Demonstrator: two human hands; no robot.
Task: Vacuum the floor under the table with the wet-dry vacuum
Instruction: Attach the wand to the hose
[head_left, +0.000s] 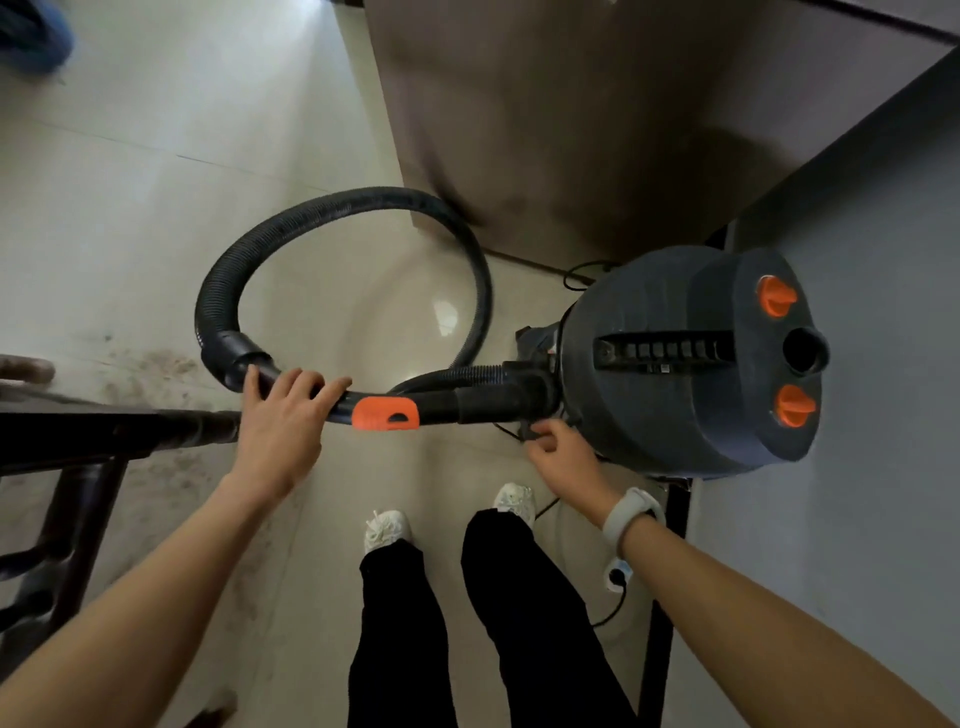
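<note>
The dark wet-dry vacuum (691, 364) with orange knobs stands at the right on the pale tiled floor (156, 208). Its black ribbed hose (332, 208) loops to the left and back to a black wand handle (441, 405) with an orange slider. My left hand (283, 415) grips the handle left of the orange part. My right hand (561, 457), with a white watch on the wrist, pinches a small dark part at the vacuum's base, just below the hose joint. A dark wooden table frame (93, 431) shows at the left edge.
A brown cabinet panel (597, 130) rises behind the vacuum and a grey wall (857, 312) runs along the right. A black cord (613, 613) with a white plug lies by my feet. The floor near the table frame is dusty. A blue object (31, 36) sits top left.
</note>
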